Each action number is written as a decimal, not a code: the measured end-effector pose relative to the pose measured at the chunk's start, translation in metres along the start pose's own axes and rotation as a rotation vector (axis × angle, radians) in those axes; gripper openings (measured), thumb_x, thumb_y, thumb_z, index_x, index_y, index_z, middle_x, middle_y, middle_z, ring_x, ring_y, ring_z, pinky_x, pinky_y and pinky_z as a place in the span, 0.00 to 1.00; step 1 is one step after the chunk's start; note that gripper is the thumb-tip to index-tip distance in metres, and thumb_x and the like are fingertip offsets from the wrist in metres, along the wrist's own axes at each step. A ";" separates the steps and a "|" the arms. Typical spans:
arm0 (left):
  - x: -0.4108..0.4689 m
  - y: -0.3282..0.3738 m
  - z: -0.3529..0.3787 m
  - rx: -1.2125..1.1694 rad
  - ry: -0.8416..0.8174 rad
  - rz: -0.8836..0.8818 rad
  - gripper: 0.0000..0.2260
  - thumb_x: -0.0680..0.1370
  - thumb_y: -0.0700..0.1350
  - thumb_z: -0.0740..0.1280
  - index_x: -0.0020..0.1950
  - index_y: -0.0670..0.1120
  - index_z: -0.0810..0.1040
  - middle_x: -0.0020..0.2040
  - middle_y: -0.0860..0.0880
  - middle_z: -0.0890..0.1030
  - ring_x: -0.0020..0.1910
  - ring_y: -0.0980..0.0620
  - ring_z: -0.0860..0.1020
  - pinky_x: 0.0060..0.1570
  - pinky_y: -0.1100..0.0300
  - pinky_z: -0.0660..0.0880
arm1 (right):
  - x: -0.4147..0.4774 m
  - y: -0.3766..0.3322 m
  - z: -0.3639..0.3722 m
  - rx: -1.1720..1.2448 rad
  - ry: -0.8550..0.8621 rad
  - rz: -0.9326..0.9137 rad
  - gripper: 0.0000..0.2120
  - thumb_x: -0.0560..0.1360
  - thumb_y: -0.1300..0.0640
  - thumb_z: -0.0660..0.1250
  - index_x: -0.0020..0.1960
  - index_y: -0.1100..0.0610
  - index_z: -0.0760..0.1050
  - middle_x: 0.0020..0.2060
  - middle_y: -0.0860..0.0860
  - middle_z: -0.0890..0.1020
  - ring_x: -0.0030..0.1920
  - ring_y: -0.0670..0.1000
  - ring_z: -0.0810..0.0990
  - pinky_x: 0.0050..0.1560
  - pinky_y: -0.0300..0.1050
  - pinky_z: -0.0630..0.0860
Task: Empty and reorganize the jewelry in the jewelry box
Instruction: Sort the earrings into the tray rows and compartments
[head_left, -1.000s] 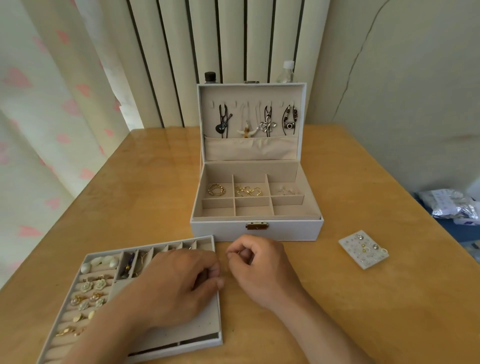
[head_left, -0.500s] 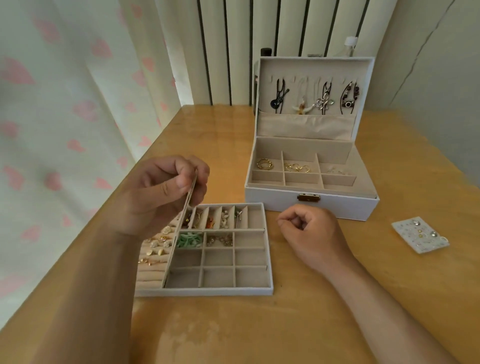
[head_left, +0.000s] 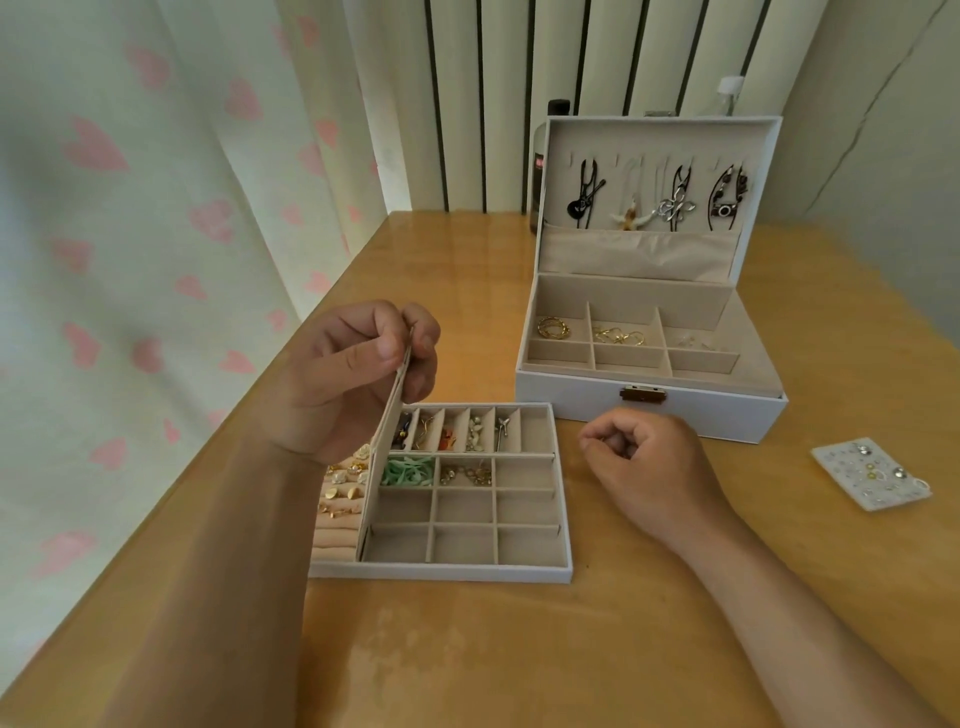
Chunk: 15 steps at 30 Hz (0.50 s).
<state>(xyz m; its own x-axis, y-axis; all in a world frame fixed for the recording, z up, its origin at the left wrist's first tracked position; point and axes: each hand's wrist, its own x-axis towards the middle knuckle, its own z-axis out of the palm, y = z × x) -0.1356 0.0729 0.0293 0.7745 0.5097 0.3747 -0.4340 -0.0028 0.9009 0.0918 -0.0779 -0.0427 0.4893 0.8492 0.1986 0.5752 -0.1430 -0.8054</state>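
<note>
Beige fabric flap (head_left: 383, 449) rises steeply from the grey divided tray (head_left: 441, 574), top corner pinched in the grip of the left hand (head_left: 343, 379); right hand (head_left: 649, 462), curled and empty, rests right of the tray.

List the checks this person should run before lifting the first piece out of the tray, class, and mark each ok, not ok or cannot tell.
1. Tray cover raised off the compartments: ok. The left hand pinches its top edge and holds it upright.
2. Right hand free to pick: ok. It rests curled on the table, with nothing visible in it.
3. Tray lying flat on the table: ok.
4. Jewelry box open, with bare compartments: ok. Its front row looks empty.
5. Green piece free of tangles: cannot tell.
</note>
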 end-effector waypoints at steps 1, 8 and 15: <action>0.000 -0.001 0.000 -0.001 0.002 -0.005 0.11 0.69 0.50 0.78 0.35 0.48 0.78 0.42 0.48 0.75 0.33 0.49 0.71 0.36 0.56 0.63 | 0.000 0.000 0.001 -0.004 -0.003 -0.004 0.07 0.74 0.60 0.71 0.39 0.50 0.83 0.30 0.47 0.80 0.34 0.43 0.77 0.33 0.32 0.72; 0.007 -0.030 0.033 0.339 -0.128 -0.146 0.03 0.73 0.42 0.73 0.39 0.47 0.83 0.45 0.45 0.81 0.43 0.47 0.77 0.44 0.58 0.72 | -0.004 -0.015 -0.009 0.061 0.068 -0.048 0.10 0.75 0.61 0.70 0.40 0.47 0.82 0.33 0.42 0.82 0.35 0.42 0.79 0.35 0.32 0.74; 0.010 -0.059 0.055 0.923 -0.307 -0.302 0.05 0.76 0.50 0.73 0.41 0.53 0.80 0.48 0.56 0.82 0.48 0.52 0.80 0.50 0.51 0.77 | 0.069 -0.035 -0.104 -0.161 0.227 0.120 0.13 0.75 0.64 0.64 0.43 0.48 0.81 0.43 0.48 0.84 0.44 0.51 0.85 0.50 0.51 0.82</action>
<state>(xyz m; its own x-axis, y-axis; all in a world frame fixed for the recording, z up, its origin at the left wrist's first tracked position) -0.0769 0.0303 -0.0082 0.9339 0.3565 0.0271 0.2229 -0.6398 0.7355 0.1738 -0.0673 0.0573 0.6836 0.6888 0.2416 0.5921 -0.3297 -0.7353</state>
